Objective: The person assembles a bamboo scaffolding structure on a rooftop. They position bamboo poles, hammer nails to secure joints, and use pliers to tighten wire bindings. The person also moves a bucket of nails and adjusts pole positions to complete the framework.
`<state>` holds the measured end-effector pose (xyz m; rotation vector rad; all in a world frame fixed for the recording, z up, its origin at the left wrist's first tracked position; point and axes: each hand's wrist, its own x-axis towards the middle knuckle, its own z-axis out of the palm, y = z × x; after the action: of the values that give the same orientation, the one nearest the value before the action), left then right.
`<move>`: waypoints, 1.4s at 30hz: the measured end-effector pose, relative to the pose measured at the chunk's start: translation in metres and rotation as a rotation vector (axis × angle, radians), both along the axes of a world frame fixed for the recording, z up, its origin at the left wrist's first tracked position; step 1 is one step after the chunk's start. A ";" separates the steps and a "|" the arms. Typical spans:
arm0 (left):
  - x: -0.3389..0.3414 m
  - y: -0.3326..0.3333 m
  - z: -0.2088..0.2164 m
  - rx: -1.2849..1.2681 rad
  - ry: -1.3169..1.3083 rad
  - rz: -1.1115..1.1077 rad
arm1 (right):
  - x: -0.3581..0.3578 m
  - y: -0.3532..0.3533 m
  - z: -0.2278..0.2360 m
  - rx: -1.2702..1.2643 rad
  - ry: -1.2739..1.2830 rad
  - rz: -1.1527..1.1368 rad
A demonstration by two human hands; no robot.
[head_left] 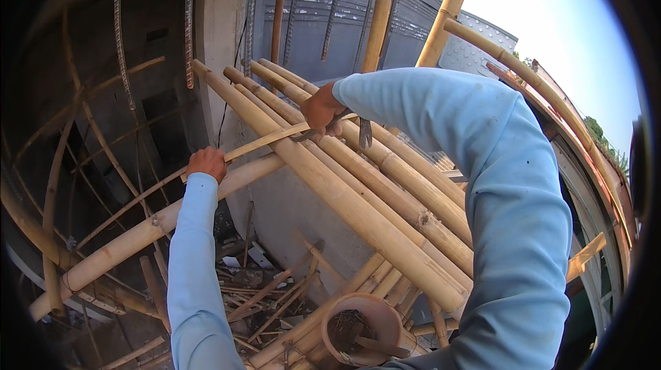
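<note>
Left grip [207, 163] pinching bamboo strip [266, 141], right grip [321, 109] beside metal tool [365, 134], hold hidden, cannot tell

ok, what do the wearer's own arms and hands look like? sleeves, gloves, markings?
Long light-blue sleeves on both arms: left sleeve, right sleeve, smooth fabric, creased on the right, with a small dark speck there. Left hand and right hand are bare, no gloves. No cables visible on either arm.
</note>
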<state>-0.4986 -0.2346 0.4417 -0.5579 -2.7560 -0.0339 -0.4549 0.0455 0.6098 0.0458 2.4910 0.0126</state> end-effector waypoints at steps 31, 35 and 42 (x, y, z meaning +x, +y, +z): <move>0.003 0.027 0.047 -0.228 0.171 -0.022 | 0.156 0.009 -0.120 -0.390 0.924 -0.357; 0.000 0.022 0.040 -0.207 0.201 -0.001 | 0.147 0.036 -0.111 -0.417 0.884 -0.248; 0.012 0.023 0.048 -0.215 0.160 -0.029 | 0.138 0.112 -0.051 -0.576 0.657 -0.205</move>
<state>-0.4864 -0.2118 0.4897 -0.6273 -2.6114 0.2907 -0.3169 0.1577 0.5590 0.0696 3.0142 -0.9362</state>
